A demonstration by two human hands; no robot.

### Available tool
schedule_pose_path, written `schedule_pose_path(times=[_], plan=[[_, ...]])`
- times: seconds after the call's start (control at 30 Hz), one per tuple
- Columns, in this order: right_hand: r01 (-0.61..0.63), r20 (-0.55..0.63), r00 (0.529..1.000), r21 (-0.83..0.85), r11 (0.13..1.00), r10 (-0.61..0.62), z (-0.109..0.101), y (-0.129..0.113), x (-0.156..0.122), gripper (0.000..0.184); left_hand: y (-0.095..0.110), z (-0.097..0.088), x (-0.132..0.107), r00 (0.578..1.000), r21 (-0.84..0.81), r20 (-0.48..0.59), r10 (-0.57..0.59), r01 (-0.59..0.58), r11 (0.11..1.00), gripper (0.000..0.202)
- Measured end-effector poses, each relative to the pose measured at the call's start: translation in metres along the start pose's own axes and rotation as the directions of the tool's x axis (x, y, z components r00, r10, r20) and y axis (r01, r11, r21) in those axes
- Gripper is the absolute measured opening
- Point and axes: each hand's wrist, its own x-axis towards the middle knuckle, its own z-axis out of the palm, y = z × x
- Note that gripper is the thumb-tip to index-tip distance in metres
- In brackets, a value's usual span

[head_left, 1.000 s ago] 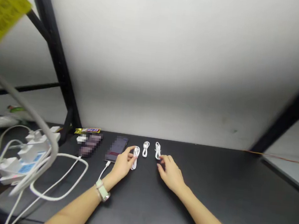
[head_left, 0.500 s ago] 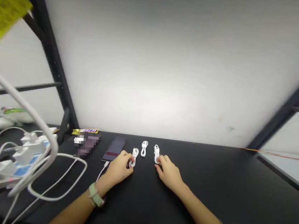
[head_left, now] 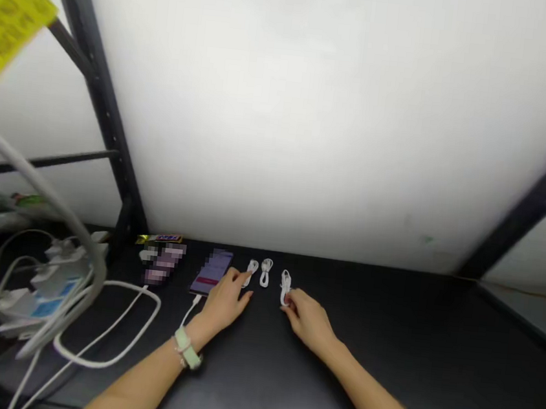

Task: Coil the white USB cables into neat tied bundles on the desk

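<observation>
Three white cables, each folded into a small bundle, lie in a row on the black tabletop. My left hand (head_left: pixel 224 300) rests beside the left cable (head_left: pixel 252 267), its thumb apart from the fingers and a fingertip touching the bundle's near end. The middle cable (head_left: pixel 266 273) lies untouched close by. My right hand (head_left: pixel 308 317) pinches the near end of the right cable (head_left: pixel 285 282) between thumb and fingers, and the far end points toward the wall.
Left of the cables lie a phone (head_left: pixel 211 272) with a white lead plugged in, a second phone (head_left: pixel 164 266) and a yellow-wrapped snack (head_left: pixel 159 239). A power strip with chargers (head_left: pixel 44 291) and thick white cords (head_left: pixel 104 364) crowd the left side. A white wall (head_left: pixel 280 134) stands behind.
The left cable has moved away from me, nearer the middle one, and my left fingers have loosened around it. My right hand still pinches the right cable. The view has shifted slightly.
</observation>
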Motion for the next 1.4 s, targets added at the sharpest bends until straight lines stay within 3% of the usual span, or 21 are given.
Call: schedule_pose_path(times=[0.07, 0.13, 0.23, 0.37, 0.43, 0.53, 0.6, 0.67, 0.8, 0.97, 1.07, 1.2, 1.4], plan=[[0.074, -0.009, 0.997, 0.012, 0.997, -0.074, -0.001, -0.005, -0.001, 0.003, 0.007, 0.001, -0.003, 1.000, -0.186, -0.003, 0.009, -0.010, 0.982, 0.036], [0.184, -0.010, 0.983, 0.013, 0.983, -0.183, -0.004, -0.013, -0.003, 0.004, 0.013, 0.004, -0.005, 0.995, -0.413, 0.104, 0.003, 0.041, 0.910, 0.037], [0.370, -0.003, 0.929, 0.004, 0.929, -0.370, -0.006, -0.024, -0.007, 0.012, 0.021, 0.009, -0.007, 0.945, -0.678, 0.325, 0.027, 0.212, 0.704, 0.041], [0.473, -0.016, 0.881, 0.075, 0.878, -0.474, -0.006, -0.034, -0.011, 0.017, 0.024, 0.017, -0.008, 0.911, -0.814, 0.403, 0.088, 0.313, 0.490, 0.040], [0.409, -0.042, 0.911, 0.213, 0.887, -0.410, -0.004, -0.035, -0.011, 0.011, 0.023, 0.020, -0.008, 0.905, -0.837, 0.413, 0.106, 0.331, 0.436, 0.039], [0.150, -0.062, 0.989, 0.500, 0.853, -0.137, 0.000, -0.032, -0.007, 0.018, 0.022, 0.022, -0.008, 0.906, -0.858, 0.407, 0.114, 0.336, 0.388, 0.039], [-0.050, 0.000, 0.998, 0.667, 0.743, 0.067, 0.003, -0.028, -0.003, 0.027, 0.023, 0.022, -0.009, 0.910, -0.861, 0.399, 0.109, 0.331, 0.387, 0.040], [-0.215, 0.132, 0.975, 0.763, 0.610, 0.179, 0.008, -0.024, 0.001, 0.034, 0.024, 0.022, -0.009, 0.914, -0.860, 0.390, 0.109, 0.319, 0.399, 0.040], [-0.394, 0.350, 0.919, 0.835, 0.385, 0.181, 0.010, -0.021, 0.005, 0.040, 0.026, 0.021, -0.010, 0.918, -0.857, 0.378, 0.122, 0.297, 0.420, 0.038], [-0.482, 0.455, 0.871, 0.865, 0.143, 0.184, 0.000, -0.025, 0.004, 0.035, 0.024, 0.024, -0.010, 0.923, -0.857, 0.370, 0.110, 0.292, 0.425, 0.038], [-0.488, 0.463, 0.863, 0.867, 0.097, 0.200, -0.002, -0.026, 0.005, 0.034, 0.024, 0.025, -0.009, 0.926, -0.853, 0.363, 0.101, 0.286, 0.436, 0.038], [-0.494, 0.468, 0.860, 0.864, 0.100, 0.203, -0.001, -0.024, 0.006, 0.036, 0.026, 0.024, -0.008, 0.929, -0.849, 0.354, 0.103, 0.273, 0.453, 0.039], [-0.491, 0.485, 0.868, 0.870, 0.041, 0.103, -0.005, -0.019, 0.006, 0.035, 0.025, 0.024, -0.008, 0.932, -0.845, 0.344, 0.117, 0.253, 0.471, 0.038]])
